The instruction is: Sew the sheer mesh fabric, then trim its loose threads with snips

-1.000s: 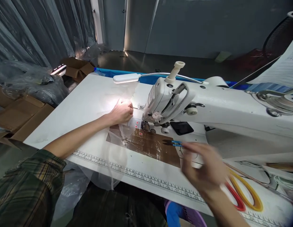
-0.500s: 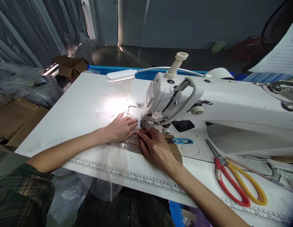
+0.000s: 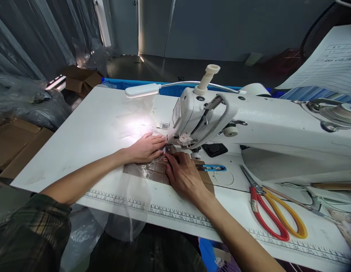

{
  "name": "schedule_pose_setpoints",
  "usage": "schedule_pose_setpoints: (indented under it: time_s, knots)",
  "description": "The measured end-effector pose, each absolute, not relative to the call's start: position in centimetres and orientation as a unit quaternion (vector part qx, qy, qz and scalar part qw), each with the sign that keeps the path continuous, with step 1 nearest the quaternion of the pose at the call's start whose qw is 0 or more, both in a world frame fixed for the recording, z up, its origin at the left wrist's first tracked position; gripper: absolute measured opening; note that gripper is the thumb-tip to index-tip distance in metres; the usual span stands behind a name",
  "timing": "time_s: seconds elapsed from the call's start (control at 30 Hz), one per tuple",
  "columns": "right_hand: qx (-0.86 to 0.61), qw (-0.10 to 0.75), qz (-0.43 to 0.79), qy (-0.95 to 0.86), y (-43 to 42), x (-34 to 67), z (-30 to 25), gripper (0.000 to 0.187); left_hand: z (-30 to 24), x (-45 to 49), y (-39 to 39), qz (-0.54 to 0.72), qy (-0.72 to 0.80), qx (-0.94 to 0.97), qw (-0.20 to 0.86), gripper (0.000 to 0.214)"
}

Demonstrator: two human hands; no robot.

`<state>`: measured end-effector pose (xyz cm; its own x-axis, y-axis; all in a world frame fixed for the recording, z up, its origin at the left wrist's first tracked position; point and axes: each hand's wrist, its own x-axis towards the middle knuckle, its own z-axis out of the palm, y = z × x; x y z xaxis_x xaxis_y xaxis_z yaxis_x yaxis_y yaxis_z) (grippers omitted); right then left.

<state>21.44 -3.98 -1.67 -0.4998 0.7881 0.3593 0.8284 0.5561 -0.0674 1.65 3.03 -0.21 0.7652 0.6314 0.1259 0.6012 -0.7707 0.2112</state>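
Sheer fabric (image 3: 136,200) trails over the tabletop's (image 3: 79,143) front edge. Left hand (image 3: 147,148) flat, fingers extended, close together; right hand (image 3: 185,175) fingers bunched by the sewing machine head (image 3: 188,117), can't tell if pinching. I'd tension evenly, fingertips clear.

On our table (image 3: 70,139) we have snips (image 3: 209,167) beside our right hand (image 3: 185,175), scissors (image 3: 259,190) farther right, the sewing machine (image 3: 266,122) behind.

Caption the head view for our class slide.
Left hand on sheer fabric and right hand close by at an industrial sewing machine, thread snips and scissors lying alongside.
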Motion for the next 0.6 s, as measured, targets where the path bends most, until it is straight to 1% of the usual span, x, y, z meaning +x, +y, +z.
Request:
schedule_pose_setpoints:
  time_s: [0.13, 0.33, 0.6]
  knots:
    - [-0.483, 0.147, -0.058, -0.861, -4.06, 21.2, -1.54, 0.037, -0.28, 1.56, 3.36, 0.091, 0.32, 0.94, 0.08, 0.042]
    - [-0.496, 0.14, -0.051, -0.855, -4.16, 21.15, -1.71, 0.038, -0.55, 1.41, 3.77, 0.104, 0.3, 0.946, 0.07, 0.042]
    - [-0.506, 0.114, -0.066, -0.852, -4.42, 20.72, -1.61, 0.039, -0.49, 1.57, 3.49, 0.097, 0.317, 0.942, 0.056, 0.041]
